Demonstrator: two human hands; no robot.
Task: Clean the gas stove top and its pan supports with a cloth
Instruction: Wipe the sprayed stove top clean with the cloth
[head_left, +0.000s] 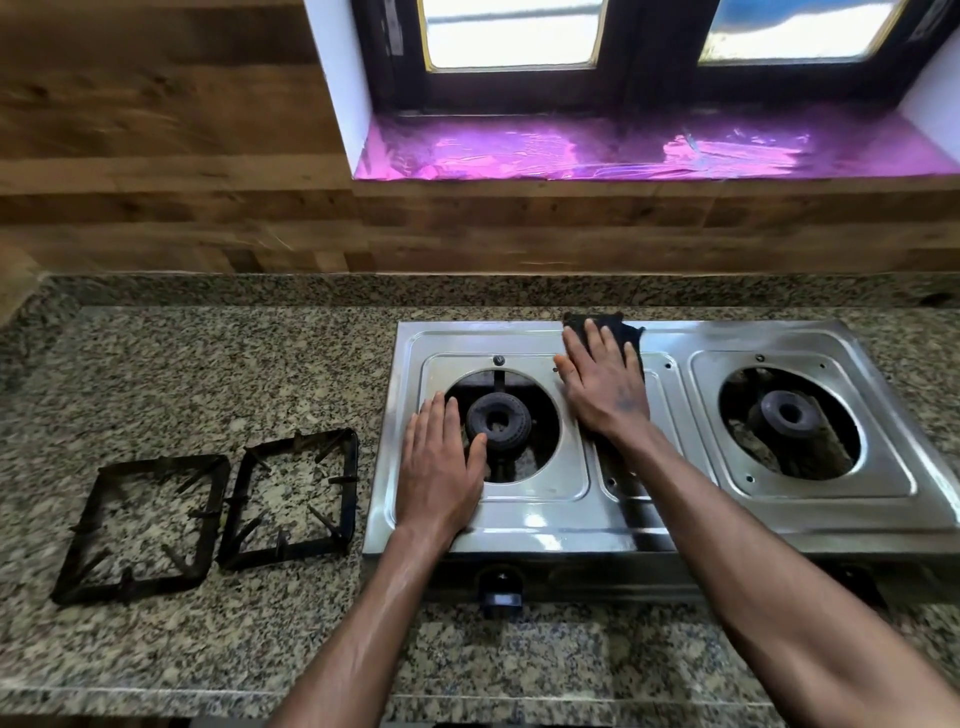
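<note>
Both bare forearms are extended forward from the lower edge. The left hand is laid flat, palm down, fingers straight and together. The right hand is stretched farther ahead, flat, fingers slightly spread.

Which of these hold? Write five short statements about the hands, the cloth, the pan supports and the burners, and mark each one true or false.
1. The right hand presses a dark cloth flat on the stove top. True.
2. Both pan supports sit over the burners. False: the two pan supports lie on the granite counter, left of the stove.
3. The left hand holds the cloth. False: it rests flat on the stove beside the left burner, with no cloth under it.
4. The stove has two burners, both bare. True: the right burner is uncovered too.
5. A pot stands on the right burner. False: nothing stands on it.
</note>
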